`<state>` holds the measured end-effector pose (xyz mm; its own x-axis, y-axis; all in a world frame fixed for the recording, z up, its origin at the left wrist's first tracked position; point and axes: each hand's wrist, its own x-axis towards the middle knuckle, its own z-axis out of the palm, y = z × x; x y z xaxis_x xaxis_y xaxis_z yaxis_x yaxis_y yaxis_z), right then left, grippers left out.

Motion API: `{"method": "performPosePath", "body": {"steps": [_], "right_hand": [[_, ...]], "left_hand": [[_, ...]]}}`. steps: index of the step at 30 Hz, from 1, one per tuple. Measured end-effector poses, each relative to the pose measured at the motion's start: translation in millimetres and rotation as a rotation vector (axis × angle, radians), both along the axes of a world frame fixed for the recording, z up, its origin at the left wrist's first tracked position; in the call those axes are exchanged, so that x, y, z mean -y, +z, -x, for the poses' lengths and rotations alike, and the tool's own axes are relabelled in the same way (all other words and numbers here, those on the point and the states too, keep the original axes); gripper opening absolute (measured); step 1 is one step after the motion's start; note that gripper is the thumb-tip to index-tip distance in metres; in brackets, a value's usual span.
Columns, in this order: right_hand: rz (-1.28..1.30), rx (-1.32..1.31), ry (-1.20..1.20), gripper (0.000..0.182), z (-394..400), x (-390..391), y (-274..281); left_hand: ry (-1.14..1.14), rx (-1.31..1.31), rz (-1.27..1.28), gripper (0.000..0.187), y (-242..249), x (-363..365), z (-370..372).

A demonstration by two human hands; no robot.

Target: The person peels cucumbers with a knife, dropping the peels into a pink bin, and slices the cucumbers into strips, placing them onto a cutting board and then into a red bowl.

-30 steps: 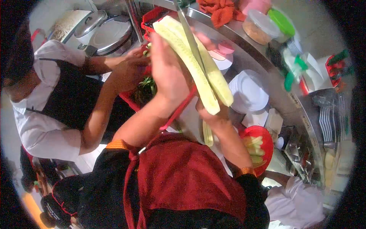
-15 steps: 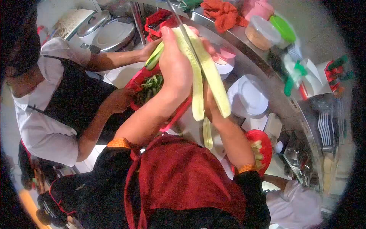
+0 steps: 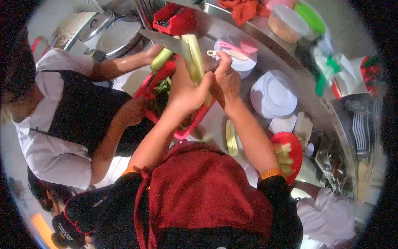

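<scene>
My left hand [image 3: 182,89] is wrapped round long, pale green lengths of cut cucumber [image 3: 192,47], which stand up past the fingers over the red tub. In my right hand [image 3: 227,81] is a knife, its broad blade [image 3: 163,40] pointing up and left across the cucumber. The handle is mostly covered by my fingers. Dark green leafy bits or peelings [image 3: 163,89] lie in the red tub [image 3: 181,135] below my hands. Another pale cucumber strip [image 3: 231,139] rests on the counter beside my right forearm.
At left, a co-worker in a white shirt [image 3: 62,157] holds a green cucumber [image 3: 161,59] at the tub. White plates [image 3: 273,94] are stacked on the right. A red dish [image 3: 295,151] holds pale cut pieces. Another person's white sleeve [image 3: 325,213] shows lower right.
The cucumber lengths, which hung down toward me with the knife between them, now point upward and sit lower in my left hand. The blade has swung left across them.
</scene>
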<state>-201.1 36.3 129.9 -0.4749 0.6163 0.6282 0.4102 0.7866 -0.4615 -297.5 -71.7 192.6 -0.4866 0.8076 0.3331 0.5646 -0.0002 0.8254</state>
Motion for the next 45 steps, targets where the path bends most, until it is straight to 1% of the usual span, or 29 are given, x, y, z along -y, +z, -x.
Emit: {"method": "performPosePath", "body": {"steps": [2, 4, 5, 6, 8, 9, 10, 12, 13, 14, 15, 16, 18, 20, 22, 24, 25, 26, 27, 28, 31, 33, 34, 35, 37, 39, 41, 44, 45], "right_hand": [[-0.045, -0.028, -0.048, 0.059, 2.4, -9.8, -10.5], [-0.116, -0.076, -0.113, 0.043, 4.3, -10.3, -21.1], [-0.041, -0.11, -0.111, 0.047, 5.1, -6.8, -11.9], [-0.023, -0.104, -0.118, 0.047, 1.1, -6.7, -10.2], [0.236, 0.109, -0.179, 0.053, -10.0, -5.3, -14.4], [0.233, 0.088, -0.151, 0.046, -19.9, -3.1, -26.1], [0.24, 0.086, -0.162, 0.046, -32.4, 1.6, -42.0], [0.315, -0.186, -0.013, 0.035, -65.2, 24.8, -78.5], [0.332, -0.157, -0.127, 0.031, -82.6, 39.4, -92.8], [0.349, -0.127, -0.239, 0.028, -100.5, 55.1, -103.2], [0.44, -0.147, -0.247, 0.031, -119.5, 68.3, -109.5], [0.53, -0.169, -0.258, 0.035, -138.1, 80.9, -112.7], [0.54, -0.056, -0.377, 0.033, -172.2, 108.8, -111.8], [0.548, 0.051, -0.503, 0.031, -200.7, 126.7, -114.1], [0.907, 0.154, -0.605, 0.031, -227.3, 142.9, -130.3], [0.832, 0.14, -0.638, 0.032, -244.1, 161.2, -164.0], [0.746, 0.149, -0.596, 0.034, -250.0, 170.1, -180.7], [0.662, 0.16, -0.552, 0.036, -255.0, 178.3, -189.1], [0.73, 0.146, -0.562, 0.044, -246.8, 182.1, -178.2], [0.734, 0.141, -0.576, 0.044, -238.8, 183.4, -180.3], [0.679, 0.195, -0.648, 0.055, -224.4, 178.9, -195.0], [0.86, 0.086, -0.638, 0.067, -219.6, 174.3, -213.4], [0.862, 0.082, -0.64, 0.067, -222.0, 173.6, -216.6], [0.955, 0.11, -0.59, 0.07, -224.3, 171.9, -215.4], [1.049, 0.142, -0.533, 0.074, -229.7, 173.2, -221.6], [1.286, 0.067, -0.451, 0.078, -235.7, 172.8, -234.7], [1.197, 0.113, -0.454, 0.077, -238.9, 177.9, -231.5], [1.054, 0.17, -0.457, 0.077, -232.4, 182.4, -226.0], [1.005, 0.183, -0.46, 0.077, -230.8, 181.6, -228.5]], "left_hand": [[-0.044, 0.036, -0.046, 0.054, -15.8, 6.1, -3.3], [-0.135, 0.083, 0.103, 0.05, -39.8, 19.6, -6.9], [-0.124, 0.055, 0.268, 0.046, -61.0, 23.0, -5.6], [-0.131, 0.061, 0.286, 0.046, -77.6, 25.1, -2.4], [-0.084, -0.056, 0.413, 0.047, -104.7, 29.5, 9.3], [-0.111, -0.056, 0.45, 0.057, -114.4, 29.9, 16.7], [-0.122, -0.059, 0.456, 0.057, -127.4, 28.6, 21.7], [-0.15, 0.007, 0.393, 0.067, -149.6, 26.9, 25.5], [-0.158, 0.014, 0.401, 0.067, -146.5, 23.6, 19.6], [-0.316, 0.094, 0.503, 0.072, -138.2, 18.5, 8.3], [-0.476, 0.17, 0.602, 0.077, -134.7, 13.7, -4.0], [-0.405, 0.185, 0.723, 0.09, -152.1, 13.2, -18.8], [-0.584, -0.012, 0.657, 0.094, -239.4, 1.7, -45.4], [-0.592, -0.049, 0.744, 0.098, -257.0, -1.8, -71.4], [-0.598, -0.094, 0.826, 0.102, -273.0, -3.0, -88.8], [-0.592, -0.316, 0.779, 0.104, -297.5, -7.5, -94.7], [-0.562, -0.139, 0.845, 0.095, -351.4, -9.2, -92.3], [-0.58, -0.145, 0.85, 0.095, -328.7, -7.1, -97.9], [-0.567, -0.168, 0.924, 0.09, -280.5, -5.2, -102.4], [-0.551, -0.192, 0.994, 0.086, -252.3, -5.4, -107.0], [-0.59, -0.369, 0.967, 0.09, -274.2, -3.4, -105.8], [-0.607, -0.398, 0.976, 0.088, -255.9, -3.2, -101.9], [-0.617, -0.421, 0.978, 0.086, -247.1, -3.8, -98.7], [-0.618, -0.424, 0.979, 0.086, -258.0, -4.2, -91.0], [-0.543, -0.245, 0.885, 0.085, -293.0, -2.7, -73.4], [-0.483, -0.215, 0.804, 0.079, -289.4, 4.4, -71.1], [-0.42, -0.181, 0.729, 0.073, -295.1, 13.4, -66.3], [-0.456, -0.206, 0.702, 0.071, -308.6, 23.1, -61.7], [-0.457, -0.282, 0.7, 0.067, -308.8, 26.5, -64.2]]}}
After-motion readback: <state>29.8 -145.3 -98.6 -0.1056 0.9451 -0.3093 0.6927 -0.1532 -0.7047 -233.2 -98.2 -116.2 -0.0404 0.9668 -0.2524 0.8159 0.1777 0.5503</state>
